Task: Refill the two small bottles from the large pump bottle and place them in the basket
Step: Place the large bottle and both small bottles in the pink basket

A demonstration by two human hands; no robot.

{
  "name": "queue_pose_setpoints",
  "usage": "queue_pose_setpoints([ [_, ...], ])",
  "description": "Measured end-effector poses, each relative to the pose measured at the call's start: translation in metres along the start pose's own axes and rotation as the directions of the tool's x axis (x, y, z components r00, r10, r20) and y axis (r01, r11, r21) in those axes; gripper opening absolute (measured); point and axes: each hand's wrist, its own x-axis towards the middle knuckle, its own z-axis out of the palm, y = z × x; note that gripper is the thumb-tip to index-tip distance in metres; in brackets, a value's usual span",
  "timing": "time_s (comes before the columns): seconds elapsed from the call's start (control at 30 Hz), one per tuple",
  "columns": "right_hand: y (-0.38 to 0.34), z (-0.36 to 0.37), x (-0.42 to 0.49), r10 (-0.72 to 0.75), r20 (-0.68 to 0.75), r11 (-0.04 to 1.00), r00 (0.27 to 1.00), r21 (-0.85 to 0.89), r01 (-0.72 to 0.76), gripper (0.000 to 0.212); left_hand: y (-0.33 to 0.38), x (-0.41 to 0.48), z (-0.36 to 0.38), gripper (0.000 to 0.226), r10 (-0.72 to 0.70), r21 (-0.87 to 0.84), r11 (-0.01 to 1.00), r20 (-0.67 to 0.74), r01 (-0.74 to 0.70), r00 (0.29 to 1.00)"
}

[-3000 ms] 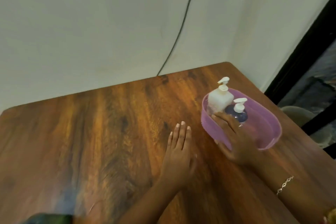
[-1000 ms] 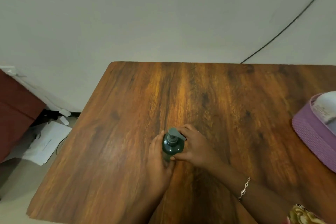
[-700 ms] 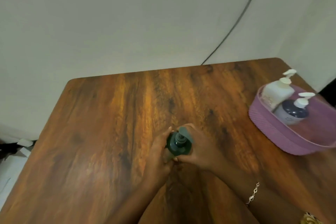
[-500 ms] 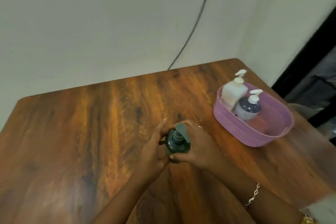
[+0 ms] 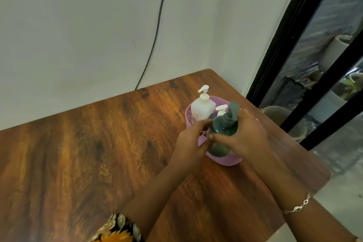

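Observation:
A dark green pump bottle [image 5: 223,127] is held in the air over the purple basket [image 5: 227,160], tilted, its pump head pointing up and right. My right hand [image 5: 245,137] grips its right side. My left hand [image 5: 189,143] holds its left side with the fingertips. Inside the basket stand a white pump bottle [image 5: 201,108] and, behind the green bottle, a dark blue bottle with a white pump [image 5: 220,110], mostly hidden.
The basket sits near the right far corner of the wooden table [image 5: 88,153]. A black cable [image 5: 157,31] runs down the white wall. A black-framed glass door [image 5: 306,45] stands to the right, with pots behind it.
Both hands have lifted the green pump bottle off the table's middle and carried it right, over the basket. The view has swung to the right.

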Motion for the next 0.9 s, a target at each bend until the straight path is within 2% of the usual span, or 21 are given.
queue_pose_setpoints([
  [0.07, 0.013, -0.009, 0.013, 0.048, -0.062, 0.998, 0.997, -0.047, -0.051, 0.060, 0.001, 0.018, 0.014, 0.040, 0.030, 0.068, 0.997, 0.013, -0.031, 0.999],
  [0.23, 0.043, -0.017, 0.037, 0.149, -0.150, 0.982, 0.977, -0.091, -0.164, 0.057, -0.016, 0.046, 0.037, 0.046, -0.022, 0.331, 0.944, 0.083, -0.007, 0.996],
  [0.4, 0.066, -0.004, 0.054, 0.290, -0.035, 0.946, 0.956, -0.137, -0.292, 0.067, -0.040, 0.044, 0.053, 0.050, 0.070, 0.543, 0.808, 0.297, -0.229, 0.952],
  [0.5, 0.077, 0.011, 0.058, 0.327, -0.007, 0.932, 0.945, -0.163, -0.324, 0.076, -0.046, 0.041, 0.061, 0.057, 0.099, 0.563, 0.769, 0.364, -0.304, 0.926],
  [0.6, 0.088, 0.022, 0.064, 0.431, 0.126, 0.902, 0.894, -0.097, -0.421, 0.112, -0.050, 0.040, 0.065, 0.060, 0.093, 0.546, 0.779, 0.384, -0.307, 0.919],
  [0.7, 0.101, 0.037, 0.061, 0.446, 0.038, 0.885, 0.894, -0.172, -0.433, 0.087, -0.055, 0.039, 0.069, 0.064, 0.060, 0.543, 0.786, 0.408, -0.295, 0.911],
  [0.9, 0.116, 0.055, 0.059, 0.435, 0.046, 0.882, 0.899, -0.225, -0.415, 0.074, -0.067, 0.036, 0.075, 0.068, 0.067, 0.588, 0.726, 0.456, -0.357, 0.887],
])
